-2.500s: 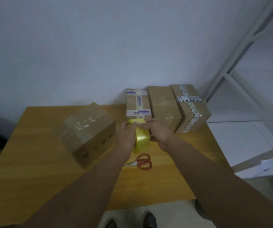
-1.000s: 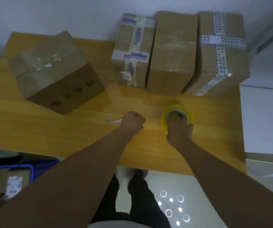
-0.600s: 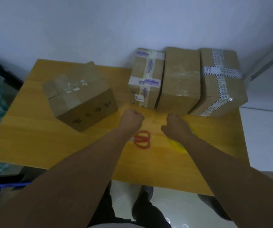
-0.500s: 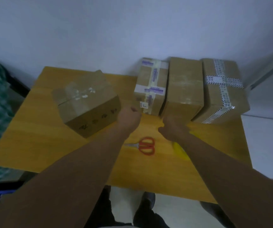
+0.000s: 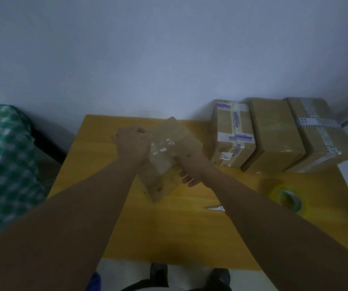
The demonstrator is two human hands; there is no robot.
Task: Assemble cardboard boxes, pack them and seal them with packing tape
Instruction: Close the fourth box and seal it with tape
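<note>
While left hand (image 5: pixel 131 141) grips box (image 5: pixel 177 136) far edge, right hand (image 5: pixel 192 166) clasps side; tape roll (image 5: pixel 290 199) near table (image 5: pixel 168 238) edge.

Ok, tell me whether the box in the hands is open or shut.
Shut: the box has its top flaps lying flat, with shiny clear tape over them. The left hand and right hand hold its sides.

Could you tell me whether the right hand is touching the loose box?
Touching: the head view shows the right hand gripping the loose box, thumb on top.
</note>
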